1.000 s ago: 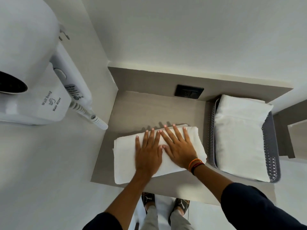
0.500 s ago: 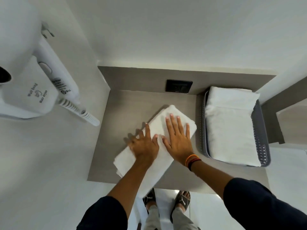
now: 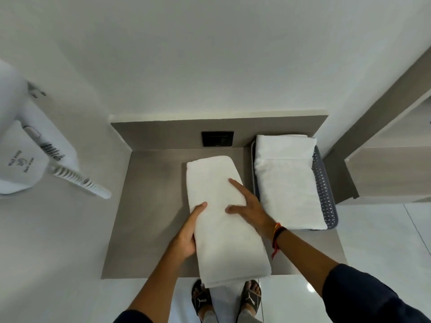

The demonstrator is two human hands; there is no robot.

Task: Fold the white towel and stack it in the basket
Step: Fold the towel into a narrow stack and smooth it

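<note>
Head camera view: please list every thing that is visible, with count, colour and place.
folded towel: 1, white, lengthwise on the shelf, near end past the front edge
shelf: 1, grey-brown, in the wall corner
basket: 1, grey, perforated, on the shelf right of the folded towel
stacked towels: white, in the basket; count cannot be told
socket plate: 1, black, on the back panel
hair dryer: 1, white, on the left wall
sandals: 2, black, on the floor below
left hand: gripping the towel's left edge
right hand: on the towel's right edge, bands on the wrist
</note>
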